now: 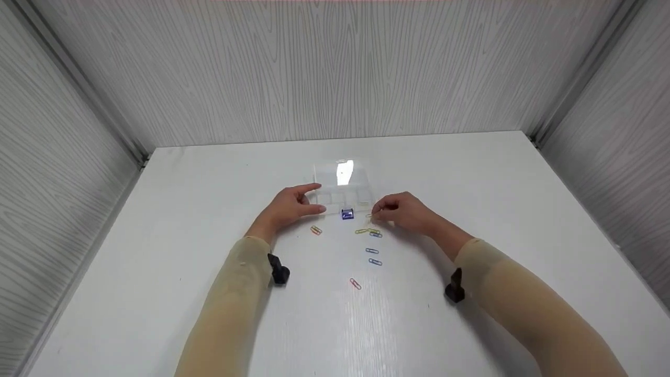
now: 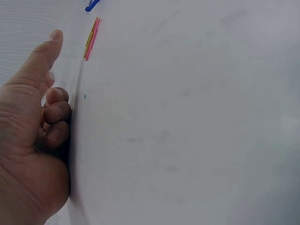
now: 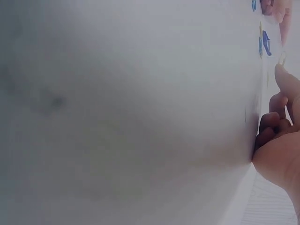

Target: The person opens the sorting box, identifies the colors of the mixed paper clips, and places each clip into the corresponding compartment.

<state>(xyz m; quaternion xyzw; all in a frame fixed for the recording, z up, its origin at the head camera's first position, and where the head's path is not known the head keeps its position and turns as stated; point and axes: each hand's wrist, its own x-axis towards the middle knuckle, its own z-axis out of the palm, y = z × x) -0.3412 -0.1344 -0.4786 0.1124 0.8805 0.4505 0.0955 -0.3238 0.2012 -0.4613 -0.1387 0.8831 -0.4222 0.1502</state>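
A clear plastic compartment box (image 1: 331,198) lies at the middle of the table, its see-through lid (image 1: 327,175) folded back. A blue latch (image 1: 347,214) sits at its front edge. My left hand (image 1: 290,205) holds the box's left end, thumb at the front corner and index finger farther back; in the left wrist view its other fingers are curled. By the box's front right corner, my right hand (image 1: 405,210) pinches a pale yellowish paper clip (image 3: 282,58) between thumb and forefinger. Something faintly yellow (image 1: 364,203) shows in the right compartment, too small to tell.
Yellow paper clips (image 1: 361,231) and a blue paper clip (image 1: 376,235) lie before the right hand. Two more blue paper clips (image 1: 372,251) lie nearer, then a red paper clip (image 1: 356,284). A red and yellow pair of paper clips (image 1: 316,230) lies near the left thumb. Panels (image 1: 335,73) enclose the table.
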